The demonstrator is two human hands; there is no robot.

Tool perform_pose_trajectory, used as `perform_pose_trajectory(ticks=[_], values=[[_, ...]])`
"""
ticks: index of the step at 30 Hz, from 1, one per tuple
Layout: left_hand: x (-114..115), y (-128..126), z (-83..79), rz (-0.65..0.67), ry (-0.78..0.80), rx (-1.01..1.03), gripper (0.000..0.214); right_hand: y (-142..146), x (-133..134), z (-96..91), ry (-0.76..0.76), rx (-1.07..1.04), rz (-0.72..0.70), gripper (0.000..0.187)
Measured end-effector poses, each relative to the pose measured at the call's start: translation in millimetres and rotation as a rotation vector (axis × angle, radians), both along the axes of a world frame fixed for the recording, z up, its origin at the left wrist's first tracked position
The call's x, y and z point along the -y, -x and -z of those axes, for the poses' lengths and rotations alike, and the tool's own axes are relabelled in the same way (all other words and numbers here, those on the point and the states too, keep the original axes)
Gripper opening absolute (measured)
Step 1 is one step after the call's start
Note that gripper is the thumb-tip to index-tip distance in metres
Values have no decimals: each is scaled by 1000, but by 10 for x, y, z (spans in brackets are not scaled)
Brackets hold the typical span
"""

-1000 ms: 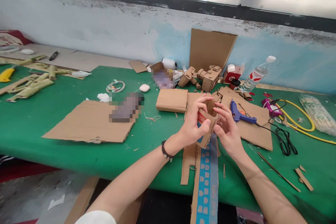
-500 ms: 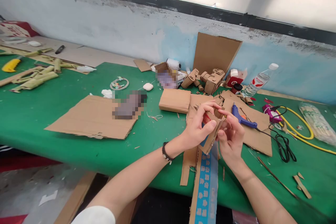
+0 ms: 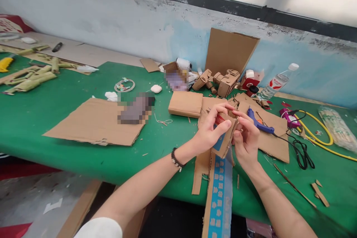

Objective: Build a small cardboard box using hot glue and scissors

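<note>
Both hands grip a small folded cardboard piece (image 3: 224, 142) with red and blue print on one face. My left hand (image 3: 211, 130) is closed on its left side, thumb flat against the printed face. Closed along the opposite edge is my right hand (image 3: 247, 141), its fingertips partly hidden behind the cardboard. Below it, a long cardboard strip (image 3: 220, 197) with blue printing hangs over the table's front edge. Just right of my right hand lies a blue glue gun (image 3: 259, 122) on a flat cardboard sheet (image 3: 275, 143).
A closed cardboard box (image 3: 185, 104) and a cardboard camera model (image 3: 227, 81) stand behind the hands. A water bottle (image 3: 276, 81) is near the wall. At right are a yellow cable (image 3: 315, 137) and a purple power socket (image 3: 290, 118). A large cardboard sheet (image 3: 83, 122) lies left.
The view has shifted slightly. Both hands still hold the cardboard piece, which is turned a little so that more of its printed face shows.
</note>
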State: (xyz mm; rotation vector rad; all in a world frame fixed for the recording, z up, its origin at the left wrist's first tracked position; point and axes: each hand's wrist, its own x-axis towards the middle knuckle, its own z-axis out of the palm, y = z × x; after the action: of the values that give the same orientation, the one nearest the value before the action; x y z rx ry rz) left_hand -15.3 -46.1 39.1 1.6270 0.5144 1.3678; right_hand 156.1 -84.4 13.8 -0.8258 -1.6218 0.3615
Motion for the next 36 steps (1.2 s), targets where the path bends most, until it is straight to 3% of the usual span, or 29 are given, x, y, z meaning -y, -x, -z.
perform_pose_trajectory(ticks=[15, 29, 36], values=[[9, 10, -20, -17, 14, 15, 31, -12, 26, -12, 22, 67, 51, 32], [1, 11, -15, -12, 46, 49, 28, -81, -43, 58, -83, 111, 3, 39], [-14, 14, -17, -16, 51, 55, 29, -121, -79, -16, -140, 187, -28, 47]])
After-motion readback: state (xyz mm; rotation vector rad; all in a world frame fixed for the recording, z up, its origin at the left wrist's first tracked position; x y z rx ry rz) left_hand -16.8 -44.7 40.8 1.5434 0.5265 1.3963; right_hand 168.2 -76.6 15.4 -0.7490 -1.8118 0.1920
